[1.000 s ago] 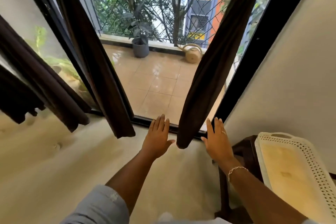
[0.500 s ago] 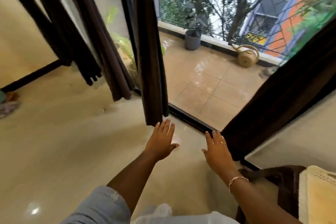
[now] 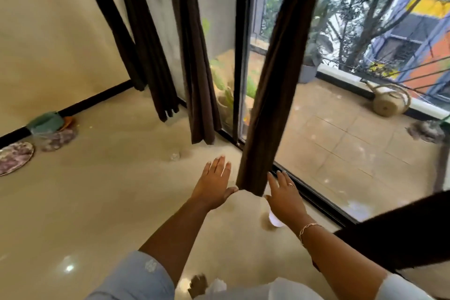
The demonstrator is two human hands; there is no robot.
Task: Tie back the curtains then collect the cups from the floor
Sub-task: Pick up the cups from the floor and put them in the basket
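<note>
Both hands are open and empty, fingers spread flat: the left hand (image 3: 214, 186) just left of the hanging dark brown fabric curtain panel (image 3: 275, 95), the right hand (image 3: 286, 196) just right of its lower end, neither closed on it. The panel looks soft, limp and light; it likely bunches easily, so gathering it mid-height with both hands seems the better hold than pinching the hem. 3 more dark brown curtain strips (image 3: 194, 61) hang further left along the glass, bottoms loose near the glossy cream floor (image 3: 97, 202). A small white cup (image 3: 275, 220) lies on the floor, partly hidden under the right wrist; it looks light and thin-walled, probably easy to crush, so a gentle hold around the body suits it. The black sliding-door track (image 3: 316, 200) runs just right of the cup, a lip to avoid. Open floor spreads left; round patterned plates (image 3: 14, 157) and a green bowl (image 3: 45, 123) sit well apart by the wall.
</note>
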